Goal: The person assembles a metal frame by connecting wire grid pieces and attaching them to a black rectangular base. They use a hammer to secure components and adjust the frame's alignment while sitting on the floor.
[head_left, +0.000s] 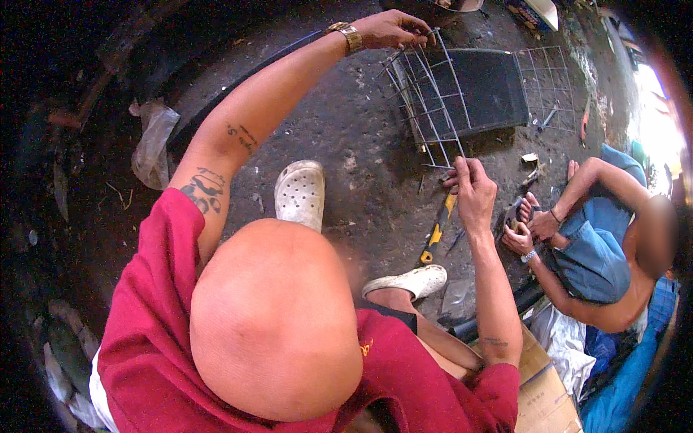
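Observation:
A wire mesh panel (449, 90) is held up between my two hands, tilted over a dark rectangular block (491, 86). My left hand (393, 30) pinches its far corner, fingers closed on the wire. At the near end, my right hand (473, 191) grips the opposite corner between thumb and fingers. Behind the block's right side lies another wire grid (556, 79) on the floor. Just below my right hand a yellow and black tool (436, 238) lies on the ground; its upper end is partly hidden by my fingers.
To the right, another person (606, 238) sits low, both hands around a small dark object (516, 211). Small scraps (533, 172) lie between us. A cardboard sheet (545, 382) is beside my right arm. Crumpled plastic (153, 141) lies at the left, near a dark bar.

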`<action>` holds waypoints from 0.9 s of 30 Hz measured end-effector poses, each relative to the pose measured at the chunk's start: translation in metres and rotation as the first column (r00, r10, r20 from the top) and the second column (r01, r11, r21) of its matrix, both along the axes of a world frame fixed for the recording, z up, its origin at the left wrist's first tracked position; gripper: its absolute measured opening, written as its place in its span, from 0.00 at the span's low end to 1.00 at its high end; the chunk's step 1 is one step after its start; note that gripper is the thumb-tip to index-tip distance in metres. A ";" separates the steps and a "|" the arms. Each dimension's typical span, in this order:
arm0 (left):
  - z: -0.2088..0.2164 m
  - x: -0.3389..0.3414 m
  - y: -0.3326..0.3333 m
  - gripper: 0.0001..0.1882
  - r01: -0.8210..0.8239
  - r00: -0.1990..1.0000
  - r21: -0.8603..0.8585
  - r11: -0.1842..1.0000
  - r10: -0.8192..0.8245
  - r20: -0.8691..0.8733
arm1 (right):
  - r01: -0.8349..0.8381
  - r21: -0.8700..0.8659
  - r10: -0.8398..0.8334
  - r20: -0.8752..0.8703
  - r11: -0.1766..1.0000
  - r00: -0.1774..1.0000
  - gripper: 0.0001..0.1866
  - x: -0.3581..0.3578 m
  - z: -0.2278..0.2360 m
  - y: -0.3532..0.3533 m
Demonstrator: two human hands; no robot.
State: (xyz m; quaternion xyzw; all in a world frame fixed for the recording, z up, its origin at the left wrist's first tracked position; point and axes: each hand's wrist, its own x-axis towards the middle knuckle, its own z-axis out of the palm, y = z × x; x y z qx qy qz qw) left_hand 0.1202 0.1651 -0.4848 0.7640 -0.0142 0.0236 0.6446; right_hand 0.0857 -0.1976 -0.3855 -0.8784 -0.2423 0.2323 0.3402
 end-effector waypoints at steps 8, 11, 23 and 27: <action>0.008 -0.002 0.002 0.17 -0.001 0.999 0.116 0.993 0.006 -0.048 | -0.031 -0.092 0.033 0.027 0.995 0.999 0.15 0.006 0.003 -0.018; 0.007 -0.002 -0.003 0.14 0.003 0.999 -0.008 1.000 -0.003 0.049 | -0.073 -0.002 0.073 0.014 0.997 0.997 0.16 0.006 0.008 -0.023; 0.013 -0.012 -0.006 0.14 -0.050 0.999 0.030 0.998 0.050 0.005 | -0.190 -0.199 0.237 0.247 0.961 0.940 0.16 -0.001 -0.026 -0.033; 0.015 -0.013 -0.007 0.15 -0.094 0.995 -0.012 0.996 0.093 -0.033 | 0.073 -0.824 0.814 0.535 0.562 -0.227 0.14 0.019 -0.047 0.072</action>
